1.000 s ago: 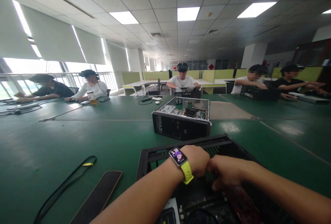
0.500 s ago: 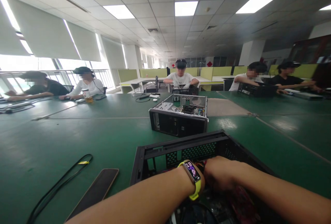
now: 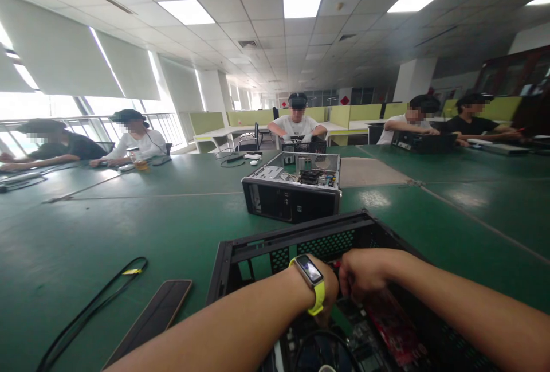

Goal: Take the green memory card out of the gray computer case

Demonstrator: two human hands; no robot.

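An open black computer case (image 3: 296, 235) lies in front of me, with a round fan (image 3: 324, 355) and a red circuit board (image 3: 393, 326) inside. My left hand (image 3: 327, 286), below the yellow-strapped watch (image 3: 310, 271), reaches down into the case; its fingers are mostly hidden behind the wrist. Close beside it, my right hand (image 3: 357, 273) is over the case interior near the top of the red board, fingers curled together. Whatever it grips is hidden.
Beyond the case stands another open computer case (image 3: 292, 200). A dark flat phone-like object (image 3: 150, 320) and a looped black cable (image 3: 92, 309) lie on the green table (image 3: 180, 217) at left. Several people sit around the table.
The view has shifted slightly. My hands have moved a little apart, and more of the red board and the case interior shows below them.
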